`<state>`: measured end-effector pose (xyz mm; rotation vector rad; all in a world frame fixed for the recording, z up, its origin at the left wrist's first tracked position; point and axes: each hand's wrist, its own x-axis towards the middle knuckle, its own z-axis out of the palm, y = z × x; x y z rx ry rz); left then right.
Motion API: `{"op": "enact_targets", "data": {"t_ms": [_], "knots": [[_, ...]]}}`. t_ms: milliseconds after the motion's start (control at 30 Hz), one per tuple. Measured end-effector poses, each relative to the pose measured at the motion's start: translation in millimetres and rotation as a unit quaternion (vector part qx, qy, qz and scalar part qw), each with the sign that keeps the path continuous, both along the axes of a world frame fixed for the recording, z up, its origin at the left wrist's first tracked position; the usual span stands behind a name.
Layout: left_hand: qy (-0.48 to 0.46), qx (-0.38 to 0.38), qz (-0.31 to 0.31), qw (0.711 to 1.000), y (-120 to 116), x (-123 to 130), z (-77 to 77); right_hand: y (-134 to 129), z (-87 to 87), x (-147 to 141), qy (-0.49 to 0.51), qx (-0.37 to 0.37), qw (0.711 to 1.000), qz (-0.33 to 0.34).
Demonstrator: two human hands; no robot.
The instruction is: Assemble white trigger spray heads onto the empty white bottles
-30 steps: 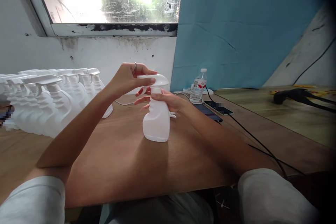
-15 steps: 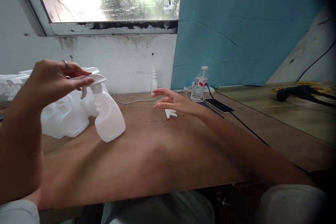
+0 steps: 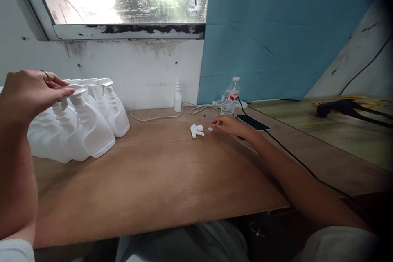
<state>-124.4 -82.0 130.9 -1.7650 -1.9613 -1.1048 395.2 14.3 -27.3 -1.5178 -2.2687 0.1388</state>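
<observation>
My left hand (image 3: 39,92) pinches the white trigger head of a spray bottle (image 3: 95,131), which stands upright at the front right of a group of similar bottles (image 3: 46,135). My right hand (image 3: 229,126) is low over the table, fingers bent, beside a small white ring (image 3: 210,129); whether its fingertips hold anything is too small to tell. Left of the ring lies a loose white trigger head (image 3: 196,130) on the brown table.
A slim white bottle (image 3: 178,96) stands by the wall. Behind my right hand are a clear water bottle (image 3: 230,97), a phone (image 3: 253,123) and cables. A black object (image 3: 337,108) lies at the far right.
My left hand has moved left with the spray bottle, which now stands among the others. My right hand has moved right and down to the table, uncovering the ring and more of the loose trigger head.
</observation>
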Motion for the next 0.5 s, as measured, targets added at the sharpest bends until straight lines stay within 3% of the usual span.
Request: {"op": "enact_targets", "data": {"t_ms": [200,400,500], "knots": [[-0.001,-0.005,0.006,1.000,4.5,-0.2,0.4,7.2,-23.4,-2.0,-0.056,-0.020,0.996,0.065],[0.047,-0.002,0.035,0.998,6.2,-5.9,-1.3,7.4,-27.6,-1.7,-0.071,-0.019,0.995,0.060],[0.028,0.022,0.040,0.999,3.4,-7.6,0.2,6.7,-27.9,-2.3,-0.066,-0.015,0.996,0.057]]}}
